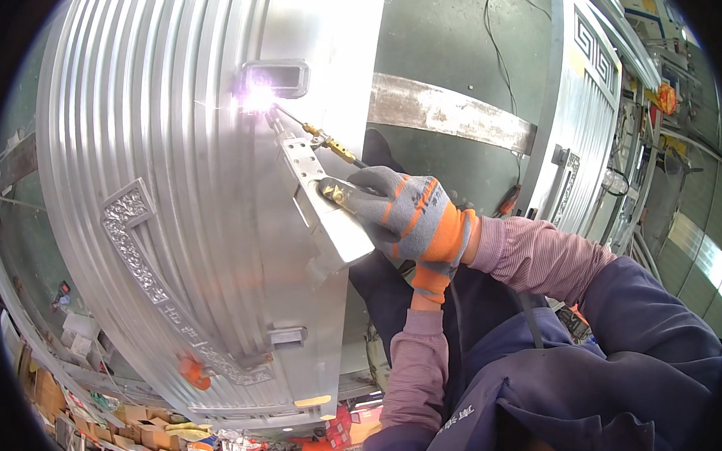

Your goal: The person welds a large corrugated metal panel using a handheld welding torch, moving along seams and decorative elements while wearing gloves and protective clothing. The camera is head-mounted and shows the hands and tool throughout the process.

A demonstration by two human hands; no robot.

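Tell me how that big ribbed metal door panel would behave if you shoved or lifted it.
The door panel looks like stiff ribbed sheet metal, so it probably won't flop. It is large beside the gloved right hand, so likely heavy and awkward. Its shiny ridges may be slippery, though gloves help.

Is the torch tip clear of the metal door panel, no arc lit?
No: a bright arc glows where the torch tip meets the door panel.

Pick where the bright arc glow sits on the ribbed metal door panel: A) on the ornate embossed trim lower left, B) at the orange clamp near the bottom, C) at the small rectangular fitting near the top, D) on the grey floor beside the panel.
C: the glow sits at the lower left corner of the small rectangular fitting, where the torch tip points, held in the gloved right hand.
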